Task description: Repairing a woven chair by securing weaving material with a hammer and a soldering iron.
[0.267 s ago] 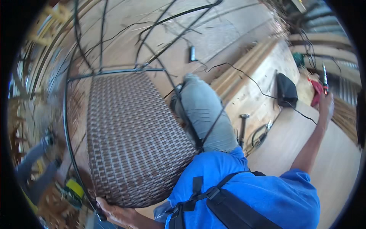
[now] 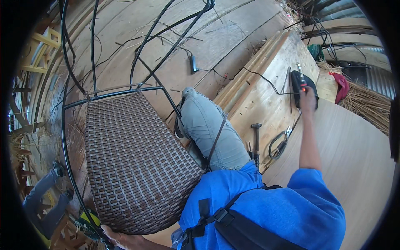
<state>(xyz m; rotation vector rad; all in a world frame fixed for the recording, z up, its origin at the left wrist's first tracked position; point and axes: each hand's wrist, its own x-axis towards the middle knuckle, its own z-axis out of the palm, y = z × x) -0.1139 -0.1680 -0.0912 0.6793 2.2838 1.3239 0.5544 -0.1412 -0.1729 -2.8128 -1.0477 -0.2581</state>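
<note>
A black metal chair frame [image 2: 109, 94] with a brown woven seat panel [image 2: 133, 166] lies on the wooden floor in front of me. My left hand [image 2: 120, 239] grips the frame's near edge at the bottom of the view. My right arm reaches far right, and my right hand [image 2: 308, 98] is shut on a slim tool with a red mark [image 2: 301, 77], held over a black device [image 2: 296, 83] on the boards. My bent knee in grey trousers [image 2: 208, 129] rests beside the seat.
A hammer [image 2: 256, 141] and scissors [image 2: 282, 141] lie on the boards near my knee. A black cable with a small adapter [image 2: 193, 63] runs across the floor. A red cloth [image 2: 342, 85] and straw bundles [image 2: 366, 104] sit right. Another person's legs [image 2: 43, 198] show lower left.
My right hand, holding the slim tool, has moved left from beside the red cloth to over the black device. My left hand stays on the frame.
</note>
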